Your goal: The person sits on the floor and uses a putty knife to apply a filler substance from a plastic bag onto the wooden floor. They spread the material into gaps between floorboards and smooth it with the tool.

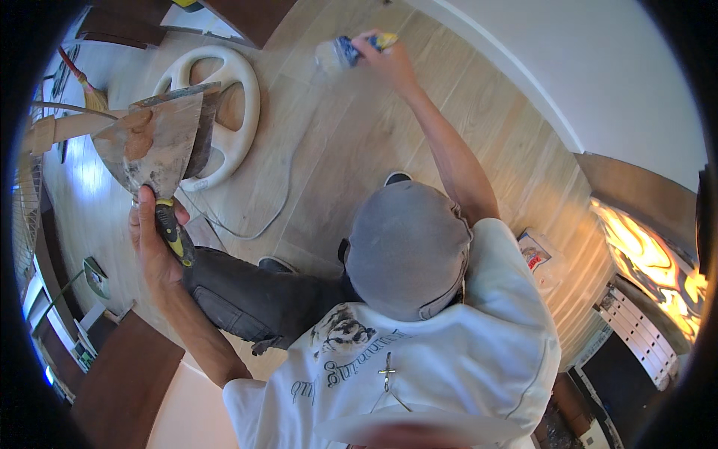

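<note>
My left hand (pixel 152 236) is closed round the black-and-yellow handle of a wide putty knife (pixel 166 142), its blade pointing up and smeared with brown filler. Another broad blade shows behind the first; whether it is a separate tool I cannot tell. Out at the far right, my right hand (pixel 385 66) grips a paintbrush (pixel 346 52) with a blue-and-yellow body and pale, blurred bristles. The brush is low over the wood-look floor (pixel 441 45), close to the wall side. A grey cap (pixel 407 251) sits in front of my chest, hiding what lies beneath it.
A white spoked ring (pixel 243 82), like a fan base, lies behind the blades, with a thin cable (pixel 280 202) trailing across the floor. A broom (pixel 93 97) stands at far left. A plastic packet (pixel 535 254) lies right of me, before a glossy panel (pixel 651 254). White wall (pixel 591 67) bounds the right.
</note>
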The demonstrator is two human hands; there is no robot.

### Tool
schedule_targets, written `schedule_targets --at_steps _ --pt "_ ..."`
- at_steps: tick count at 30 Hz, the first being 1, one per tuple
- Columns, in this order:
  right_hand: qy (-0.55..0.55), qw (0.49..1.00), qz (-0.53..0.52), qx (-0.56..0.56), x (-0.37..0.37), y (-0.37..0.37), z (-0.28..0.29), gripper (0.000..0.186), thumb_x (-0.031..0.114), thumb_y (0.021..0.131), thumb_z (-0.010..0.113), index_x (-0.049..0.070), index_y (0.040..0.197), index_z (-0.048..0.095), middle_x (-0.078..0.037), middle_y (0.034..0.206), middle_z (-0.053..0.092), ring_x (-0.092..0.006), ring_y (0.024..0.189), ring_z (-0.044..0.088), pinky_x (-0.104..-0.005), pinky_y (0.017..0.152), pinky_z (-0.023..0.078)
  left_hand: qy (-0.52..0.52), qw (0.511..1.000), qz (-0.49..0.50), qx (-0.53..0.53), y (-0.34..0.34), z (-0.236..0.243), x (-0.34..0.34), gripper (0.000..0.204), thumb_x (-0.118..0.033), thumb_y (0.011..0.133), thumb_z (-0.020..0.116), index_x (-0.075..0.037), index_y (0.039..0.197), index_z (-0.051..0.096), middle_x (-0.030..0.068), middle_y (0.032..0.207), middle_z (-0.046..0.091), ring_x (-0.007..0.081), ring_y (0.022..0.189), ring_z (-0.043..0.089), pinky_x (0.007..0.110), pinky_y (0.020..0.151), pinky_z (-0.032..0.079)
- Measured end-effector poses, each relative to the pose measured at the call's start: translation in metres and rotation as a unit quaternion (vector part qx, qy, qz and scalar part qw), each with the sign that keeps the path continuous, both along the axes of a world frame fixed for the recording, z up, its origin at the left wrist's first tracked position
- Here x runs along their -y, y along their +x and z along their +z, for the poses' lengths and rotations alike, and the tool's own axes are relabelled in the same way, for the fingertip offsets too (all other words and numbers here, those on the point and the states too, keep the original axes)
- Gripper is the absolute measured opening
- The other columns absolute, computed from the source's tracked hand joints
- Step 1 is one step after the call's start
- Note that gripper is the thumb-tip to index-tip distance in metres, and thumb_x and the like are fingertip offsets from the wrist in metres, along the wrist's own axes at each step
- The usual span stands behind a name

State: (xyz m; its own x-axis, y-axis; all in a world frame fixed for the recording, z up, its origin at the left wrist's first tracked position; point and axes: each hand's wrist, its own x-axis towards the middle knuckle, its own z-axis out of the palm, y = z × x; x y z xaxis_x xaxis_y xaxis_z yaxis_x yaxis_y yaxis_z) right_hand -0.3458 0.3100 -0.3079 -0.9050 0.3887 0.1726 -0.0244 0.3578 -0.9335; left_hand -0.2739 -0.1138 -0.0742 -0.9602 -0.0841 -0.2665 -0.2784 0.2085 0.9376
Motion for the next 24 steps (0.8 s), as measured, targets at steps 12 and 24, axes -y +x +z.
schedule_targets --at_steps 12,24 --pt "0.398 0.897 -0.186 0.056 -0.12 -0.056 -0.065 0.033 0.042 0.09 0.069 0.014 0.106 0.076 -0.019 0.095 0.074 -0.0363 0.09 0.072 -0.0453 0.078 0.054 -0.032 0.999 -0.021 0.003 0.005 0.002 0.007 0.038 -0.042 0.104 0.057 -0.009 0.086 0.064 0.0033 0.066 0.062 0.0082 0.057 0.052 0.024 0.056 0.036" --pt "0.433 0.885 -0.091 0.146 -0.074 0.018 -0.072 0.035 0.046 0.093 0.066 0.013 0.102 0.075 -0.018 0.093 0.074 -0.0342 0.091 0.072 -0.0402 0.073 0.054 -0.033 0.999 0.009 -0.029 0.006 0.003 0.009 0.037 -0.039 0.105 0.056 -0.007 0.089 0.066 0.0065 0.066 0.065 0.0101 0.057 0.057 0.023 0.054 0.039"
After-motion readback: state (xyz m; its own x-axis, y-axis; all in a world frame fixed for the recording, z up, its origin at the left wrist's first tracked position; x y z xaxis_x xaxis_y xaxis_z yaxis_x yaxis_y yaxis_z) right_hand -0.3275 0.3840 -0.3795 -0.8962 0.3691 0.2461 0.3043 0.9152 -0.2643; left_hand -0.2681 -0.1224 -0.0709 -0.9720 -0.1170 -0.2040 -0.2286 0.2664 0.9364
